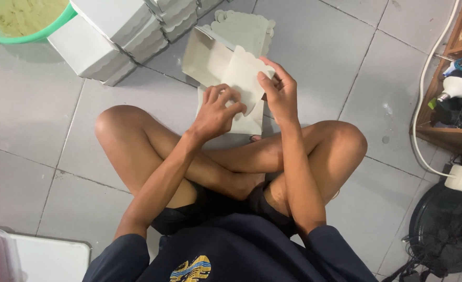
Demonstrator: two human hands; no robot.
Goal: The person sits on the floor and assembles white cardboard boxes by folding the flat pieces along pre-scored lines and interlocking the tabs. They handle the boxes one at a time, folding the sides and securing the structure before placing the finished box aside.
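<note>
Head view — a person sits cross-legged on the grey tiled floor [314, 57], looking down at both hands working a white cardboard box [210, 60] with scalloped flap edges.

Progress, as far as the folds show: the box is partly formed. One end stands up as a shallow open tray with raised walls, the scalloped lid [246, 26] lies flat on the floor beyond it, and the near flap [241, 73] is lifted but not tucked. I judge it roughly midway — walls up on the far side, near side and closing left.

Left hand [218, 112]: fingers curled and pressed down on the near panel of the box, pinning it against the floor just ahead of the crossed shins.

Right hand [278, 89]: fingers pinching the right edge of the lifted flap, thumb on the near face; the fingertips behind the card are hidden, so exactly how the grip closes there is hard to read.

The box lies directly under and between the two hands, touching both.

Surroundings: a stack of finished white boxes [116, 36] at upper left, near the working box but apart; a green basin [27, 23] in the corner; a wooden shelf [450, 136] with bottles, a white cable [424, 94] and a dark fan [445, 230] at right.
</note>
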